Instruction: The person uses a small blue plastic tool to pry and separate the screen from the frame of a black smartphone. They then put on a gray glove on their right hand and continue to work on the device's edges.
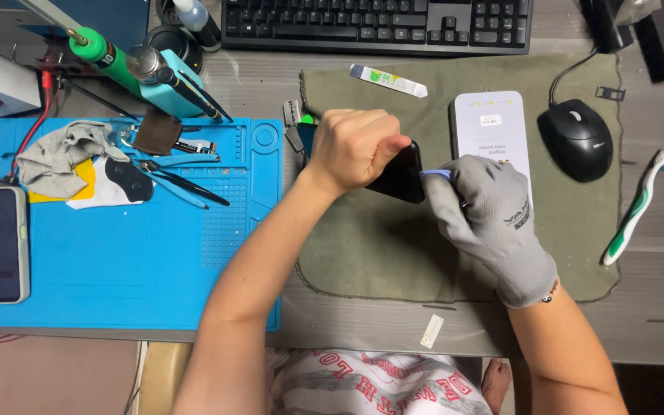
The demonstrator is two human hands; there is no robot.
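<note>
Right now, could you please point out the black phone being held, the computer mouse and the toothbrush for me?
black phone point(403, 178), head view, on the dark face showing between the two hands.
computer mouse point(578, 138), head view, on the middle of its black back.
toothbrush point(633, 211), head view, on its green-and-white handle.

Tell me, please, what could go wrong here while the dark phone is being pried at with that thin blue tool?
The right hand pushes the thin blue tool against the edge of the dark phone; a slip could scratch or crack it. The bare left hand grips the phone right beside the tool tip, so a slip could jab it. The phone is held tilted above the green cloth; it could drop if the grip loosens.
</note>
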